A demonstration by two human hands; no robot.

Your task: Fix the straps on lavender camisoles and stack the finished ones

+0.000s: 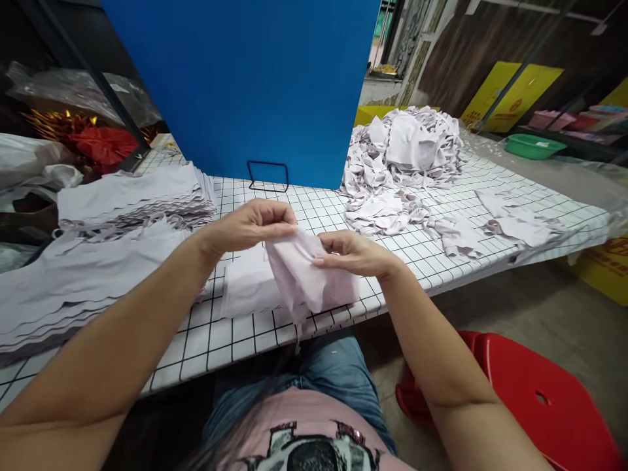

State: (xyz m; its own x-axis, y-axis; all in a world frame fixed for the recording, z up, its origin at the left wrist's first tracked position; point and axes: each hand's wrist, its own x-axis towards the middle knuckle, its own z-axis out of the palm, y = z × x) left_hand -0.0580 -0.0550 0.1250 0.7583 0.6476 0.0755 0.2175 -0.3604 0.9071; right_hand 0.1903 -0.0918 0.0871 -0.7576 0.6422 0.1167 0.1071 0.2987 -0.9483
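Observation:
A pale pinkish piece of cloth (314, 278) hangs between my two hands over the near edge of the table. My left hand (262, 222) pinches its upper left corner between thumb and fingers. On the right, my right hand (350, 254) grips the cloth's upper edge, thumb in front. Beneath and to the left of it, another flat piece of pale cloth (250, 284) lies on the checked table cover. Tall stacks of similar cloth pieces (132, 193) stand to the left, beside my left forearm.
A large blue board (245, 85) with a black wire stand (268, 176) rises behind my hands. Crumpled cloth pieces (417, 147) are heaped at the back right, with loose ones (520, 219) nearer. A red stool (540, 399) stands right; a green basin (534, 146) sits farther back.

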